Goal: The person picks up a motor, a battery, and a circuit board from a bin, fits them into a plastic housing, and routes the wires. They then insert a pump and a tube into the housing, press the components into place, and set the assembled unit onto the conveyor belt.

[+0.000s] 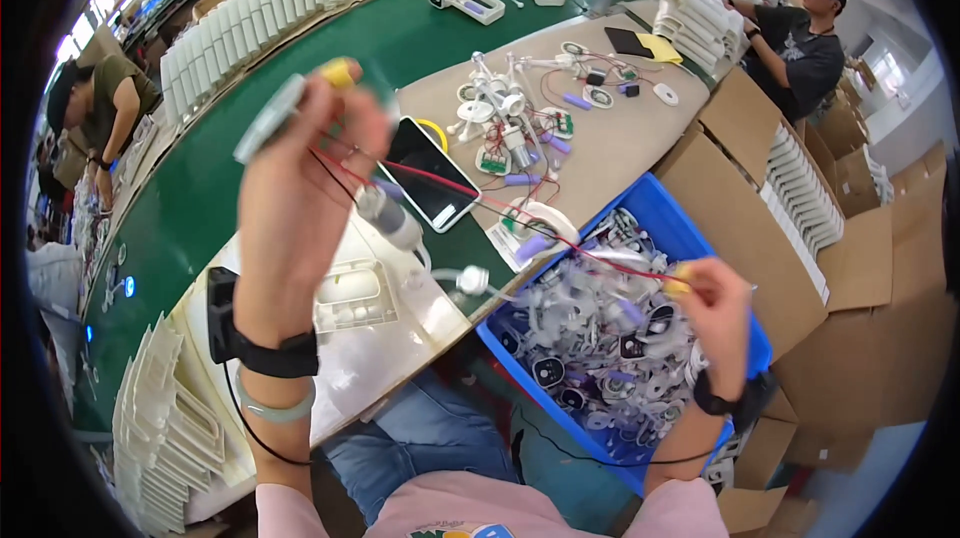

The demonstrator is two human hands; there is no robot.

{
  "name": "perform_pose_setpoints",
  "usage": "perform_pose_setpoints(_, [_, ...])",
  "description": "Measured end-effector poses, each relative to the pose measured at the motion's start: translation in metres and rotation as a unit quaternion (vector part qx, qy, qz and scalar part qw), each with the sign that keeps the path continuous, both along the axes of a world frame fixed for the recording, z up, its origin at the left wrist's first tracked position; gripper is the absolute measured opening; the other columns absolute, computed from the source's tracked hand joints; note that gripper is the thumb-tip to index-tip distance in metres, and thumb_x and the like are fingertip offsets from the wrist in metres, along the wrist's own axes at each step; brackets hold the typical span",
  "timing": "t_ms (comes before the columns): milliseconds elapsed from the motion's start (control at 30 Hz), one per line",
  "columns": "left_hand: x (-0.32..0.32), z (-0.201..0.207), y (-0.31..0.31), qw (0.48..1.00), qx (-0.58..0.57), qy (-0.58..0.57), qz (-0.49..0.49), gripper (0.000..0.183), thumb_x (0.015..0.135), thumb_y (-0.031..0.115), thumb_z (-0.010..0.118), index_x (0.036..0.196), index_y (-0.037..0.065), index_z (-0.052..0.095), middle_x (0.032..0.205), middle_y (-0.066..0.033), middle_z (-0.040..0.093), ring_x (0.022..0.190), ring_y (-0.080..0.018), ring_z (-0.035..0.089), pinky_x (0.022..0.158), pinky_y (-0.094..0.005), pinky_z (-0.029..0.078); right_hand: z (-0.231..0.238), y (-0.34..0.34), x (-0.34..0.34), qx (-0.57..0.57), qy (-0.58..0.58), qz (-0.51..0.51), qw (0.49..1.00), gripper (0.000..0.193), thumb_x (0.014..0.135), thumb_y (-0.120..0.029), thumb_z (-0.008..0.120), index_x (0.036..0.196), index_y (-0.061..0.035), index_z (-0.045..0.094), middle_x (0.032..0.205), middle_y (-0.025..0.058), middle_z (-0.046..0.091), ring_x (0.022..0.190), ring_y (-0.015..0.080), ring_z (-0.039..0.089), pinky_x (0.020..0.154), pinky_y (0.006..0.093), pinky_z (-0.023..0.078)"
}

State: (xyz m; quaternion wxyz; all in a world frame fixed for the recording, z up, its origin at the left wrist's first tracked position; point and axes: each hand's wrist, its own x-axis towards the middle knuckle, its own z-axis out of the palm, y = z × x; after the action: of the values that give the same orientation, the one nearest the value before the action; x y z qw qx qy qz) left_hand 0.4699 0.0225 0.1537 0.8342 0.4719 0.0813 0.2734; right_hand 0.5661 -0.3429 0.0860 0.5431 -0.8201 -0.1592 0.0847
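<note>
My left hand (325, 128), blurred by motion, is raised over the bench with its fingers closed round a pale, flat plastic part (270, 120). Red and black wires (440, 181) stretch from beside its fingers across to my right hand (712, 300), which pinches the red end above the blue bin. Yellow covers wrap fingertips on both hands. Below my left hand hangs a whitish cylindrical part (390, 221), and a clear tube with a white fitting (472, 281) lies beyond it. Exactly how the wires join these parts is blurred.
Mixed plastic parts fill the blue bin (620, 468). A phone (432, 176) lies near wired assemblies (510, 118) on the brown board. White housings line the green bench (400, 33). Cardboard boxes (760, 198) stand right. Two people work nearby, left and far right.
</note>
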Motion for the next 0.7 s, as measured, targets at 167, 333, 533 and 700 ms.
perform_pose_setpoints(167, [-0.008, 0.073, -0.005, 0.996, 0.073, -0.045, 0.002, 0.033, 0.104, 0.02, 0.044, 0.13, 0.0, 0.049, 0.106, -0.0093, 0.064, 0.086, -0.0148, 0.065, 0.073, -0.0268, 0.055, 0.07, -0.048, -0.018, 0.082, -0.113, -0.041, 0.989, 0.021, 0.082, -0.011, 0.073, 0.092, -0.0008, 0.058, 0.08, 0.0006, 0.058, 0.072, 0.007, 0.056, 0.067, 0.0206, 0.045])
perform_pose_setpoints(333, [0.013, 0.03, -0.071, 0.926, 0.297, 0.113, -0.203, 0.022, 0.093, 0.013, 0.055, 0.11, 0.001, 0.055, 0.095, -0.0121, 0.064, 0.073, -0.0203, 0.069, 0.062, -0.0286, 0.056, -0.007, -0.006, -0.027, -0.083, -0.121, 0.081, 0.986, 0.013, 0.08, -0.006, 0.066, 0.092, -0.0008, 0.066, 0.078, 0.0095, 0.065, 0.066, 0.0191, 0.062, 0.061, 0.0311, 0.048])
perform_pose_setpoints(533, [0.038, -0.045, -0.078, 0.955, 0.129, 0.175, -0.202, 0.021, 0.099, 0.021, 0.053, 0.096, 0.002, 0.061, 0.076, -0.004, 0.062, 0.047, -0.0063, 0.046, 0.042, -0.0214, 0.036, -0.024, -0.013, -0.015, -0.076, 0.034, 0.139, 0.987, 0.012, 0.079, 0.0, 0.064, 0.091, 0.0017, 0.066, 0.078, 0.0084, 0.068, 0.066, 0.0127, 0.063, 0.061, 0.0257, 0.05])
perform_pose_setpoints(700, [0.033, 0.013, -0.046, 0.997, 0.04, 0.044, -0.049, 0.03, 0.103, 0.027, 0.047, 0.096, 0.001, 0.059, 0.103, -0.0132, 0.067, 0.044, -0.0071, 0.038, 0.043, -0.0201, 0.031, 0.012, -0.063, -0.011, 0.135, 0.024, -0.026, 0.99, 0.011, 0.084, 0.006, 0.058, 0.09, -0.0007, 0.064, 0.079, 0.0045, 0.064, 0.061, 0.0087, 0.056, 0.053, 0.0216, 0.043])
